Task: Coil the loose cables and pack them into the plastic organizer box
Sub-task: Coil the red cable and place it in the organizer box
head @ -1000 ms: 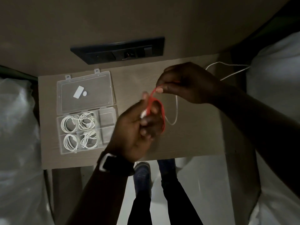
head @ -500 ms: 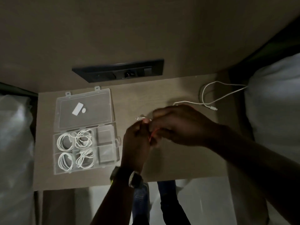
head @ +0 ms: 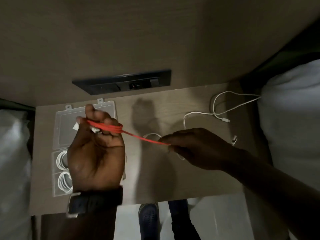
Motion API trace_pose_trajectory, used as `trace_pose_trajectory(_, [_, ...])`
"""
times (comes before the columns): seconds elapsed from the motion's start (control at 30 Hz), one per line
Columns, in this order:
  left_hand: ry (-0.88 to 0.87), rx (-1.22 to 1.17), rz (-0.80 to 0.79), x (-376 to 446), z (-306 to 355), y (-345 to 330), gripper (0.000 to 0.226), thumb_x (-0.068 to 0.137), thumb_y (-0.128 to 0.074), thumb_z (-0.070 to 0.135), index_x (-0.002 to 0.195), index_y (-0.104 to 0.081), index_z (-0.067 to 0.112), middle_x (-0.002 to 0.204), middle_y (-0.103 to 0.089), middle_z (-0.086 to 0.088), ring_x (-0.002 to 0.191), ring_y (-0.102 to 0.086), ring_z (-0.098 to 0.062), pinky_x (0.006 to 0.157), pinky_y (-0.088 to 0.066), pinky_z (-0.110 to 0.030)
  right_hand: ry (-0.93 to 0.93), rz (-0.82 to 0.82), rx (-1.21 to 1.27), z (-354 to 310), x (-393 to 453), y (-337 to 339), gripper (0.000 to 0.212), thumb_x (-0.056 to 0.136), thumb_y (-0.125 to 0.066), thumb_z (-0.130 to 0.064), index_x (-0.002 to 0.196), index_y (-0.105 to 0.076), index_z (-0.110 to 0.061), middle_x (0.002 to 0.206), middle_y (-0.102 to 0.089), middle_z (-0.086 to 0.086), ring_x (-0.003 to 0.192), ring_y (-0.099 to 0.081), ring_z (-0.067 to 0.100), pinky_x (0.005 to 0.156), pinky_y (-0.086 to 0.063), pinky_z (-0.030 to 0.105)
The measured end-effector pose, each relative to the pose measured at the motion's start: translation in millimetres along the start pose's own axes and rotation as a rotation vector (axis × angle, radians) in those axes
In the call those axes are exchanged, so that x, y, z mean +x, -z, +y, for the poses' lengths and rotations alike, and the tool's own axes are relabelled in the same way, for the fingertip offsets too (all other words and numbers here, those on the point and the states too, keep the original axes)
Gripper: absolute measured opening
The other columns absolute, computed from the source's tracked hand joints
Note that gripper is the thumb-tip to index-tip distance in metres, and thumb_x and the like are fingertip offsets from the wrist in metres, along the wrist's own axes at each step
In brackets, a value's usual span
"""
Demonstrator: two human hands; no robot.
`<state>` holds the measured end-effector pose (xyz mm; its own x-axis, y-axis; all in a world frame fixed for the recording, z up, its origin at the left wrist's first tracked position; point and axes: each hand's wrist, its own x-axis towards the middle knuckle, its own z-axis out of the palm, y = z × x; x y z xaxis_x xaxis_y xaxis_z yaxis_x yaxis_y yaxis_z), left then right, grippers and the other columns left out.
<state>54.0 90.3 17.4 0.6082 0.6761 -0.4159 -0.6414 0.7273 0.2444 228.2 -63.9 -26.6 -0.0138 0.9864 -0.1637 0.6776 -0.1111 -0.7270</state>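
A red cable (head: 110, 128) is wound in several loops around the fingers of my left hand (head: 97, 153), which is raised over the clear plastic organizer box (head: 59, 134). My right hand (head: 195, 146) pinches the cable's free end, pulled taut to the right. The box lies open on the left of the table, its lid flat behind it. Coiled white cables (head: 63, 182) fill its left compartments; my left hand hides the others. A loose white cable (head: 214, 111) lies at the table's back right.
The small wooden table (head: 164, 181) stands between white bedding on the left (head: 13, 161) and on the right (head: 290, 118). A black socket panel (head: 121, 82) is set in the wall behind. My shoes (head: 149, 219) show below the front edge.
My hands have drawn apart: the left moved left over the box with the red loops on its fingers, the right pulled the red end out to the right.
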Motion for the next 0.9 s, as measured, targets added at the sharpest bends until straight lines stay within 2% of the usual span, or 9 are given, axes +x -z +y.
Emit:
trace_pose_trajectory(0.07, [-0.097, 0.418, 0.097, 9, -6, 2, 0.032, 0.106, -0.033, 0.018, 0.105, -0.064, 0.010, 0.103, -0.069, -0.004, 0.098, -0.068, -0.016, 0.086, -0.055, -0.021, 0.094, -0.054, -0.061, -12, -2, 2, 0.044, 0.096, -0.050, -0.022, 0.139, -0.051, -0.030, 0.104, -0.067, -0.006, 0.090, -0.062, 0.009, 0.073, -0.055, 0.035])
trace_pose_trajectory(0.13, [-0.145, 1.000, 0.137, 9, -22, 6, 0.026, 0.104, -0.037, 0.012, 0.104, -0.063, 0.007, 0.092, -0.072, -0.006, 0.091, -0.070, -0.019, 0.082, -0.056, -0.029, 0.199, -0.068, -0.091, -23, 0, 11, 0.038, 0.095, -0.052, -0.020, 0.132, -0.059, -0.027, 0.094, -0.062, -0.010, 0.082, -0.056, 0.005, 0.066, -0.049, 0.025])
trace_pose_trajectory(0.27, [0.214, 1.372, -0.022, -25, -55, 15, 0.049, 0.101, -0.040, 0.039, 0.080, -0.071, 0.008, 0.053, -0.062, -0.004, 0.046, -0.054, -0.013, 0.046, -0.046, -0.018, 0.180, 0.078, 0.013, -16, 12, 44, 0.018, 0.089, -0.064, -0.017, 0.105, -0.070, -0.020, 0.089, -0.058, -0.017, 0.077, -0.055, -0.002, 0.068, -0.041, 0.017])
trace_pose_trajectory(0.33, [0.378, 1.259, -0.006, -44, -59, 16, 0.058, 0.094, -0.044, 0.057, 0.072, -0.071, 0.011, 0.050, -0.048, -0.006, 0.039, -0.038, -0.011, 0.039, -0.033, -0.019, 0.095, 0.143, 0.126, -3, 16, 55, 0.015, 0.085, -0.071, -0.018, 0.099, -0.073, -0.015, 0.084, -0.065, -0.010, 0.075, -0.063, 0.004, 0.066, -0.047, 0.021])
trace_pose_trajectory(0.43, [0.533, 0.622, -0.010, -58, -58, 7, 0.049, 0.085, -0.061, 0.056, 0.067, -0.067, 0.012, 0.046, -0.048, 0.003, 0.033, -0.035, -0.004, 0.037, -0.021, -0.018, -0.001, 0.088, 0.302, 4, 16, 37, 0.015, 0.087, -0.068, -0.004, 0.101, -0.074, -0.007, 0.086, -0.066, -0.006, 0.081, -0.065, 0.006, 0.073, -0.050, 0.021])
trace_pose_trajectory(0.53, [0.331, 0.245, -0.028, -55, -52, 5, 0.035, 0.096, -0.051, 0.043, 0.075, -0.058, 0.016, 0.047, -0.041, 0.008, 0.036, -0.032, -0.004, 0.043, -0.029, -0.021, -0.137, -0.039, 0.464, -13, 3, -15, 0.021, 0.096, -0.056, -0.005, 0.109, -0.069, -0.016, 0.094, -0.068, 0.000, 0.085, -0.065, 0.012, 0.078, -0.054, 0.036])
trace_pose_trajectory(0.63, [0.137, 0.205, 0.122, -45, -43, 12, 0.037, 0.101, -0.038, 0.039, 0.077, -0.056, 0.018, 0.052, -0.046, 0.008, 0.043, -0.043, -0.004, 0.048, -0.044, -0.020, -0.227, -0.034, 0.440, -40, -18, -56, 0.026, 0.102, -0.045, -0.026, 0.123, -0.061, -0.029, 0.100, -0.055, -0.028, 0.090, -0.054, -0.010, 0.081, -0.044, 0.016])
trace_pose_trajectory(0.73, [0.081, 0.305, 0.283, -48, -43, 26, 0.036, 0.096, -0.046, 0.037, 0.078, -0.068, 0.016, 0.063, -0.064, 0.005, 0.058, -0.064, -0.008, 0.059, -0.057, -0.023, -0.239, 0.112, 0.291, -61, -28, -64, 0.028, 0.099, -0.046, -0.033, 0.122, -0.062, -0.034, 0.100, -0.045, -0.028, 0.090, -0.045, -0.013, 0.076, -0.032, 0.001])
trace_pose_trajectory(0.9, [0.026, 0.496, 0.285, -60, -53, 39, 0.036, 0.095, -0.045, 0.030, 0.103, -0.068, 0.003, 0.098, -0.076, -0.016, 0.101, -0.072, -0.031, 0.080, -0.061, -0.033, -0.422, 0.412, 0.550, -76, -28, -55, 0.017, 0.080, -0.077, -0.013, 0.096, -0.072, -0.019, 0.092, -0.064, -0.013, 0.081, -0.067, 0.006, 0.069, -0.055, 0.019])
